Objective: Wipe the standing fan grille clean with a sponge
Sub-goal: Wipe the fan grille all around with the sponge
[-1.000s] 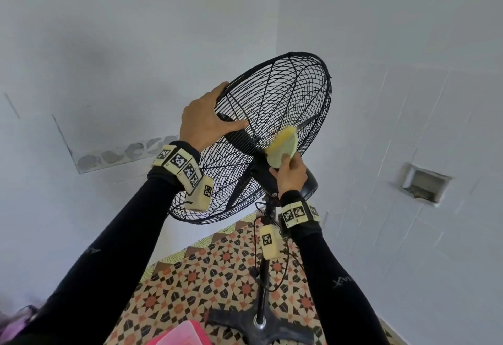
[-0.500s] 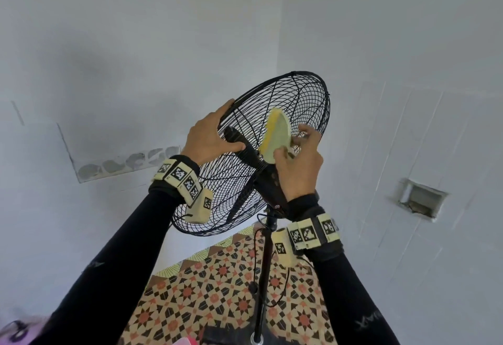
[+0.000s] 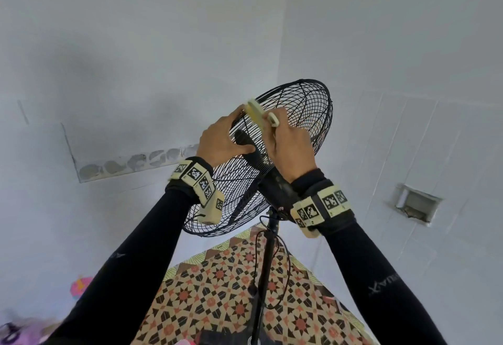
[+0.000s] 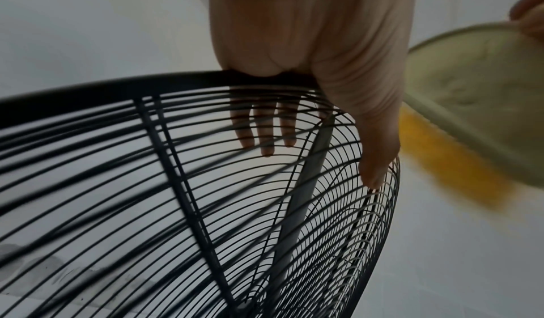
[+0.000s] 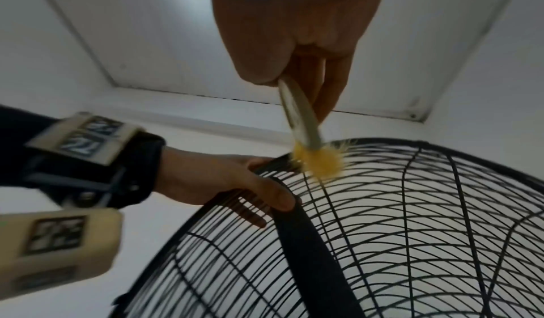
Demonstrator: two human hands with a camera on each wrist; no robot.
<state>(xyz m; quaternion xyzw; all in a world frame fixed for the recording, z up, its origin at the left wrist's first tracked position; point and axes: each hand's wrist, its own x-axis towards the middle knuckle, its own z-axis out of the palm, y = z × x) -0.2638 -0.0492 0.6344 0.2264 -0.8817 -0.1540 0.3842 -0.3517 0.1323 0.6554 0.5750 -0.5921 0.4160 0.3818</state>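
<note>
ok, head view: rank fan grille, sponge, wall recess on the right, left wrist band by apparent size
Largest to smallest, as they look in the head view:
1. fan grille
2. left wrist band and wall recess: look alike, and the band is nearer the camera, so unranked
3. sponge, seen edge-on

My left hand [image 3: 220, 140] grips the fan grille [image 3: 304, 116] at its upper left rim. My right hand [image 3: 291, 143], just right of it, holds the sponge [image 3: 254, 110] on the rim's top. Pole [image 3: 265, 276] stands below, on the floor [image 3: 217, 290].
</note>
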